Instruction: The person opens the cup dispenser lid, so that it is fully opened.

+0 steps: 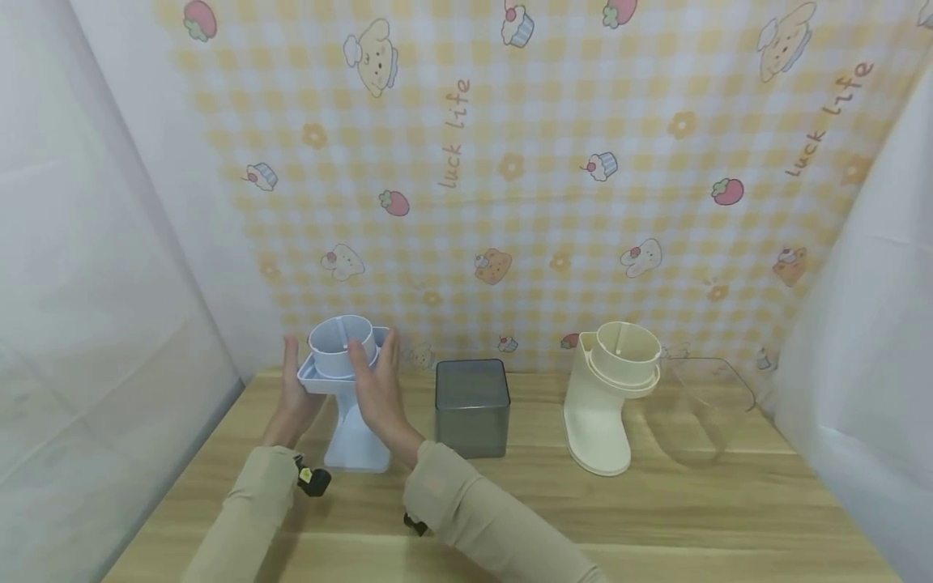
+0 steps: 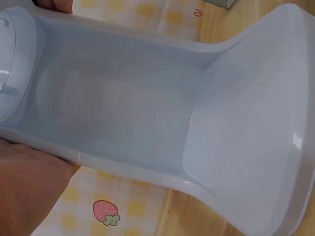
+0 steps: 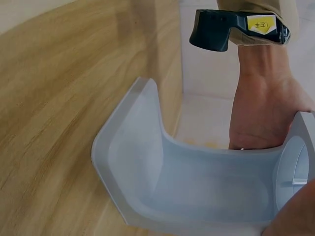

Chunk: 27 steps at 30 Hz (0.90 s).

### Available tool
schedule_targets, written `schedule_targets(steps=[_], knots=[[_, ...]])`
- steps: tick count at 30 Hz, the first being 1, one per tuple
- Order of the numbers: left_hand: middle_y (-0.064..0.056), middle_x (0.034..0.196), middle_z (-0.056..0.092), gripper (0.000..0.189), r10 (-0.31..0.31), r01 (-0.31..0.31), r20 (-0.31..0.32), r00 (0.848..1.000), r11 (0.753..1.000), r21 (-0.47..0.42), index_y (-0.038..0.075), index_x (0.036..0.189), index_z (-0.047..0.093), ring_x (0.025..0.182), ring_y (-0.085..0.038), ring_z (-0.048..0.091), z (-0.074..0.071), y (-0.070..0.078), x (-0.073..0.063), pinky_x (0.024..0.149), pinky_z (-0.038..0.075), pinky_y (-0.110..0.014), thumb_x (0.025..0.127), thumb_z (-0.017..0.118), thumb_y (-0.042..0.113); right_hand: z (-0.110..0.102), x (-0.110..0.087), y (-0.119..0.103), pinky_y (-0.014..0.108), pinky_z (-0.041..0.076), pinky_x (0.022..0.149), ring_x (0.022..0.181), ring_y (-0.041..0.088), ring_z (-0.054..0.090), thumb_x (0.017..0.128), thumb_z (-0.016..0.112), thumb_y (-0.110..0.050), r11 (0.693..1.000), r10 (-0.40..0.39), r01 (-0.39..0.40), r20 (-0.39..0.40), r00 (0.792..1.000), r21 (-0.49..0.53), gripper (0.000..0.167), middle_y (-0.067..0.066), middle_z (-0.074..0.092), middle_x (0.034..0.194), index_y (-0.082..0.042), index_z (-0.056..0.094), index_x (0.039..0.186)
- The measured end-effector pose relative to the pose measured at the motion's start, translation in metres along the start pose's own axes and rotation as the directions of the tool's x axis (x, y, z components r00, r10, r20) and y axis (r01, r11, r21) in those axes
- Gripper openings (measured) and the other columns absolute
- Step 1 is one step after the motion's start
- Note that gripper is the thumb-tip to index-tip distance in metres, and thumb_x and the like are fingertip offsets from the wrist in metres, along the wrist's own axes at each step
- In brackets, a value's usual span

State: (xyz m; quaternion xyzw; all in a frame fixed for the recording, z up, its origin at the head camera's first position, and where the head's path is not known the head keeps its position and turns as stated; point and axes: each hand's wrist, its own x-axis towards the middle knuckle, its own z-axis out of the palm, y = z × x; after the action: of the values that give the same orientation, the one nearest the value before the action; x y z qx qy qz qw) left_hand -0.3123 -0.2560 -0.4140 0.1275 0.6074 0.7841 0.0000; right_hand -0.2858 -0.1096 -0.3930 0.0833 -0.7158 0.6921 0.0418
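Note:
A light blue plastic stand [image 1: 357, 437] with a flared foot and a round collar [image 1: 342, 348] at its top stands upright at the table's left. My left hand [image 1: 297, 405] grips its upper part from the left side, thumb pointing up. From the right side my right hand [image 1: 379, 393] holds the same upper part, its thumb beside the collar. The left wrist view shows the hollow front of the stand [image 2: 118, 98] close up, with the left hand [image 2: 29, 187] at its edge. In the right wrist view, the left hand's [image 3: 266, 108] fingers pass behind the stand [image 3: 216, 182].
Right of the stand sits a grey see-through square container [image 1: 472, 417]. Farther right is a cream stand [image 1: 601, 429] of the same shape, with a clear container [image 1: 692, 413] beside it. A patterned cloth [image 1: 539, 219] hangs behind the wooden table [image 1: 547, 518].

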Motion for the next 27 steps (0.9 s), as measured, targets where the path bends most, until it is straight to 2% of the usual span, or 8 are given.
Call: schedule_targets(steps=[7, 11, 14, 16, 17, 20, 24, 27], knots=[[0.018, 0.122, 0.057, 0.074, 0.021, -0.022, -0.015, 1.000, 0.997, -0.068, 0.031, 0.129, 0.047, 0.118, -0.001, 0.049, -0.002, -0.001, 0.002, 0.108, 0.023, -0.026, 0.092, 0.003, 0.077, 0.001, 0.004, 0.001, 0.047, 0.005, 0.126, 0.156, 0.021, 0.000, 0.095, 0.036, -0.072, 1.000, -0.010, 0.010, 0.001, 1.000, -0.014, 0.095, 0.003, -0.002, 0.169, -0.014, 0.001, 0.161], [0.017, 0.128, 0.053, 0.077, 0.053, -0.055, -0.021, 0.998, 0.993, -0.100, 0.028, 0.135, 0.043, 0.124, -0.001, 0.046, -0.001, -0.003, 0.006, 0.114, 0.021, -0.027, 0.091, 0.002, 0.076, -0.004, 0.007, -0.001, 0.045, 0.007, 0.126, 0.156, 0.021, 0.003, 0.096, 0.036, -0.071, 1.000, -0.007, 0.007, 0.017, 1.000, 0.016, 0.093, 0.004, 0.001, 0.169, -0.014, 0.002, 0.161], [0.007, 0.149, 0.040, 0.088, 0.065, -0.070, -0.037, 0.997, 0.989, -0.127, 0.024, 0.154, 0.025, 0.141, -0.009, 0.032, 0.002, -0.005, 0.008, 0.123, 0.012, -0.029, 0.089, -0.001, 0.077, -0.013, 0.008, -0.005, 0.047, 0.010, 0.126, 0.155, 0.024, 0.009, 0.098, 0.036, -0.068, 0.998, -0.003, 0.001, 0.022, 1.000, 0.058, 0.089, 0.006, 0.007, 0.169, -0.014, 0.005, 0.162], [-0.001, 0.164, 0.021, 0.094, 0.066, -0.072, -0.049, 0.997, 0.989, -0.130, 0.018, 0.161, 0.005, 0.152, -0.015, 0.015, 0.002, -0.007, 0.007, 0.125, 0.007, -0.029, 0.089, -0.004, 0.077, -0.021, 0.007, -0.007, 0.049, 0.012, 0.126, 0.155, 0.027, 0.012, 0.099, 0.035, -0.066, 0.996, -0.012, 0.010, 0.029, 1.000, 0.088, 0.086, 0.008, 0.009, 0.168, -0.014, 0.006, 0.162], [-0.003, 0.168, 0.008, 0.095, 0.065, -0.071, -0.047, 0.997, 0.988, -0.141, 0.014, 0.161, -0.004, 0.155, -0.017, 0.004, 0.001, -0.008, 0.005, 0.126, 0.000, -0.031, 0.089, -0.005, 0.077, -0.025, 0.006, -0.008, 0.050, 0.012, 0.125, 0.155, 0.027, 0.013, 0.099, 0.035, -0.065, 0.996, -0.009, 0.006, 0.031, 0.999, 0.092, 0.085, 0.007, 0.010, 0.168, -0.015, 0.007, 0.162], [-0.004, 0.168, -0.011, 0.091, 0.036, -0.041, -0.058, 0.998, 0.994, -0.100, 0.013, 0.160, -0.010, 0.155, -0.020, -0.013, -0.005, -0.015, -0.009, 0.124, -0.013, -0.039, 0.092, -0.005, 0.074, -0.034, 0.003, -0.009, 0.053, 0.008, 0.125, 0.155, 0.028, 0.009, 0.099, 0.031, -0.068, 0.995, 0.016, -0.021, 0.048, 0.999, 0.102, 0.085, 0.006, 0.008, 0.169, -0.016, 0.006, 0.162], [0.000, 0.168, -0.010, 0.086, -0.060, 0.058, -0.126, 0.990, 0.998, -0.020, 0.020, 0.160, -0.007, 0.154, -0.020, -0.014, -0.007, -0.027, -0.038, 0.123, -0.016, -0.046, 0.093, -0.006, 0.074, -0.045, 0.000, -0.011, 0.054, 0.007, 0.125, 0.155, 0.028, 0.009, 0.099, 0.028, -0.069, 0.995, 0.033, -0.037, 0.036, 0.999, 0.098, 0.084, 0.006, 0.011, 0.168, -0.015, 0.013, 0.161], [0.002, 0.167, -0.014, 0.087, -0.154, 0.161, -0.162, 0.975, 0.986, 0.031, 0.022, 0.159, -0.013, 0.153, -0.024, -0.019, -0.005, -0.032, -0.062, 0.121, -0.019, -0.050, 0.091, -0.007, 0.076, -0.053, -0.007, -0.016, 0.051, 0.011, 0.125, 0.155, 0.025, 0.015, 0.102, 0.026, -0.064, 0.996, 0.004, -0.010, 0.064, 0.998, 0.090, 0.075, 0.003, 0.019, 0.166, -0.018, 0.020, 0.160]])
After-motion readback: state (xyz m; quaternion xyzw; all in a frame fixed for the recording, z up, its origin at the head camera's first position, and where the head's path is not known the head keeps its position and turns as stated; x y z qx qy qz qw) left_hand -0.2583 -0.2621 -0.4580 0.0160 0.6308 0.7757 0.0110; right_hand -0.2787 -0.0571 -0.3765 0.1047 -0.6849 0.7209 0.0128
